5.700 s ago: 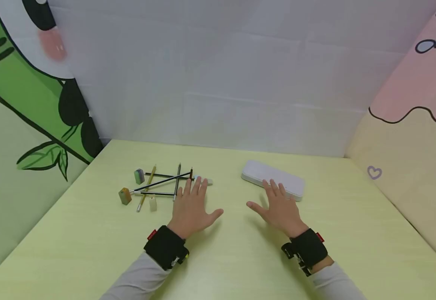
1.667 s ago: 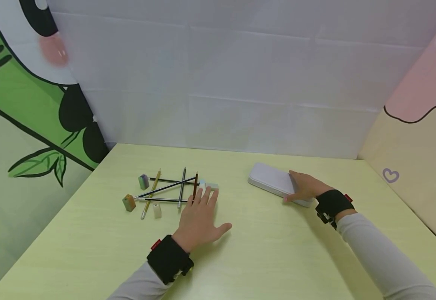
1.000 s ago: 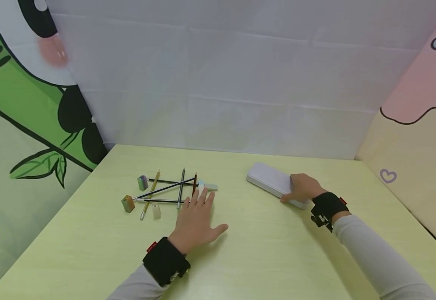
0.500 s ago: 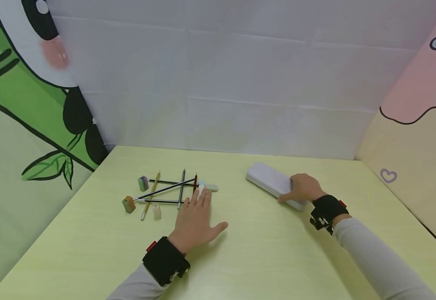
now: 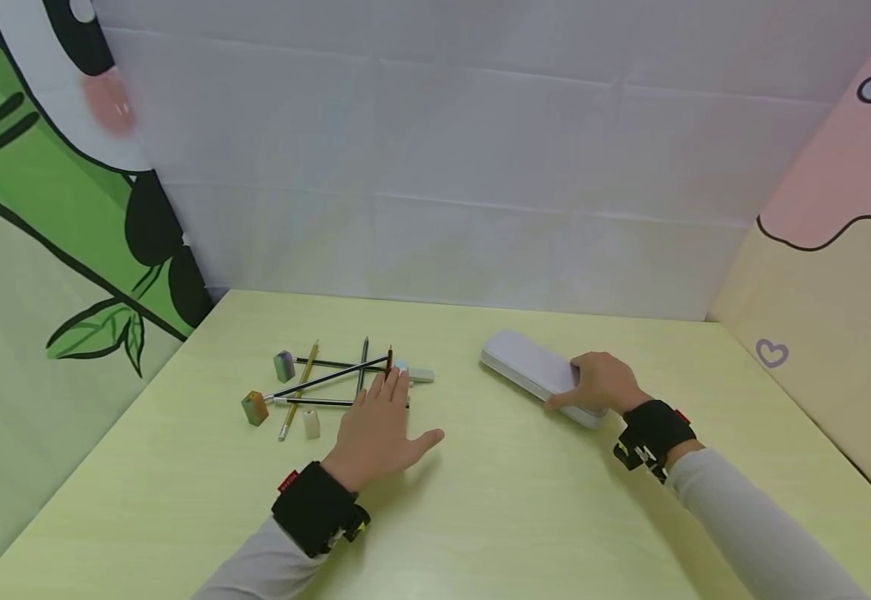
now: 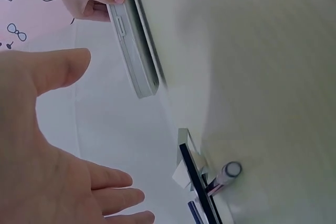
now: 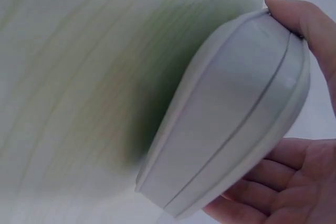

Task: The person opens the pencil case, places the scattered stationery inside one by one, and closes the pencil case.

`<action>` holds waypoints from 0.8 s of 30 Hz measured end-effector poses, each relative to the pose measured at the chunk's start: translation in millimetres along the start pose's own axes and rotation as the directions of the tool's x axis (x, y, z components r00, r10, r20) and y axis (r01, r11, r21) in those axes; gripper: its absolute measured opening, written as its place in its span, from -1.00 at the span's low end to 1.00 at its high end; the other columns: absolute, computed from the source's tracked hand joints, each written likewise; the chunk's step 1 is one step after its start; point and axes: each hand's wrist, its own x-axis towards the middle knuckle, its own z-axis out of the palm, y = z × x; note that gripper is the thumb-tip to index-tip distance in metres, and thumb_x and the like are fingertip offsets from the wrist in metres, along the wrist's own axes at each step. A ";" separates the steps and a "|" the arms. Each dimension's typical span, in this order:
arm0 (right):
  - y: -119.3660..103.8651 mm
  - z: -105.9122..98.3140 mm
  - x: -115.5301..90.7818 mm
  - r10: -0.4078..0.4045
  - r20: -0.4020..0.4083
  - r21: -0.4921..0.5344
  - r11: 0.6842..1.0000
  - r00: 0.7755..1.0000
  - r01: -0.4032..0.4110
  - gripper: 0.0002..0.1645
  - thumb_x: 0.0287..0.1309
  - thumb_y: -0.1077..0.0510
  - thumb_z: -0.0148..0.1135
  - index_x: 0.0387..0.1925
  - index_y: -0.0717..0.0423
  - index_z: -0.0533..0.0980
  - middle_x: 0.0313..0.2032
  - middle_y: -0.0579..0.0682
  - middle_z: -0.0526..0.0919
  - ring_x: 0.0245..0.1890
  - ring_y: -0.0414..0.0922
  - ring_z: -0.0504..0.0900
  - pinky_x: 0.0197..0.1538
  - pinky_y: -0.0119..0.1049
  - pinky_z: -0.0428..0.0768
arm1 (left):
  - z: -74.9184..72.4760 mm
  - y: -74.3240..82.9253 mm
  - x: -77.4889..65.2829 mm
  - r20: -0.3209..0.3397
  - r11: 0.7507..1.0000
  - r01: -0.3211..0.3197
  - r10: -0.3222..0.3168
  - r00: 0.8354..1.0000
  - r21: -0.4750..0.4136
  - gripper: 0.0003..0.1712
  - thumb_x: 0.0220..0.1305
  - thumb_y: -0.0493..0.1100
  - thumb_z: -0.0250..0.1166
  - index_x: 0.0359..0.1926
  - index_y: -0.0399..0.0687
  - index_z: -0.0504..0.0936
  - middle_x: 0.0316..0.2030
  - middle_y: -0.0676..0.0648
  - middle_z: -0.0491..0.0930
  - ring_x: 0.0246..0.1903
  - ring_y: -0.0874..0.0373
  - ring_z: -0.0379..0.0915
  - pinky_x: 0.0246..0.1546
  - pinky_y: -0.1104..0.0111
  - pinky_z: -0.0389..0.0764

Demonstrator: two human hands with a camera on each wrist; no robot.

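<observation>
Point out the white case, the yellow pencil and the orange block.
White case (image 5: 527, 364): head view, on its top face.
Yellow pencil (image 5: 306, 373): head view, on its shaft.
Orange block (image 5: 257, 408): head view, on its side.

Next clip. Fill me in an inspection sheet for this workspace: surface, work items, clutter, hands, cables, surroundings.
Surface: pale yellow-green wood-grain table.
Work items: closed white case with rounded corners; slim black pencils and a slim golden-yellow pencil, crossing each other.
Clutter: orange-and-green block, purple-and-green block and small cream block, loose around the pencils.
Left hand: fingers extended beside the pencils; contact unclear.
Right hand: grips the case's near right end; whether the case touches the table, cannot tell.
Cables: nothing seen.
Surroundings: creased white backdrop behind; green-and-white cartoon panel left, pink-and-cream cartoon panel right.
</observation>
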 end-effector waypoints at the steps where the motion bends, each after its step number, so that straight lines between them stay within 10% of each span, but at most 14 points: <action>1: -1.1 -0.1 -0.3 0.000 -0.002 0.003 1.000 1.000 0.000 -0.37 -0.28 -0.31 0.49 -0.46 0.13 0.50 -0.55 -0.07 0.43 -0.51 -0.16 0.39 -0.47 -0.38 0.26 | -1.4 -0.4 0.4 0.003 1.000 0.001 -0.001 1.000 -0.004 0.07 0.20 0.35 0.13 0.43 -0.34 0.10 0.44 -0.32 0.11 0.45 -0.22 0.04 0.40 -0.06 0.17; 14: -19.5 -1.9 -8.2 -0.105 -0.044 0.073 0.991 0.993 0.108 -0.41 -0.24 -0.31 0.47 -0.41 0.09 0.56 -0.52 -0.08 0.57 -0.51 -0.22 0.44 -0.42 -0.39 0.38 | -6.4 -6.2 3.0 -0.023 0.999 -0.006 0.005 1.000 -0.053 0.00 0.21 0.31 0.15 0.42 -0.30 0.16 0.43 -0.34 0.14 0.43 -0.25 0.06 0.37 -0.09 0.20; 24: -44.1 -7.7 -18.6 -0.180 -0.054 0.103 0.977 0.982 0.185 -0.25 -0.17 -0.28 0.44 -0.07 0.18 0.59 -0.34 -0.01 0.68 -0.42 -0.22 0.53 -0.35 -0.37 0.48 | -7.0 -6.7 8.2 -0.167 0.986 -0.031 0.003 0.986 -0.165 -0.02 0.19 0.35 0.17 0.41 -0.19 0.19 0.44 -0.27 0.15 0.38 -0.18 0.20 0.00 0.03 0.58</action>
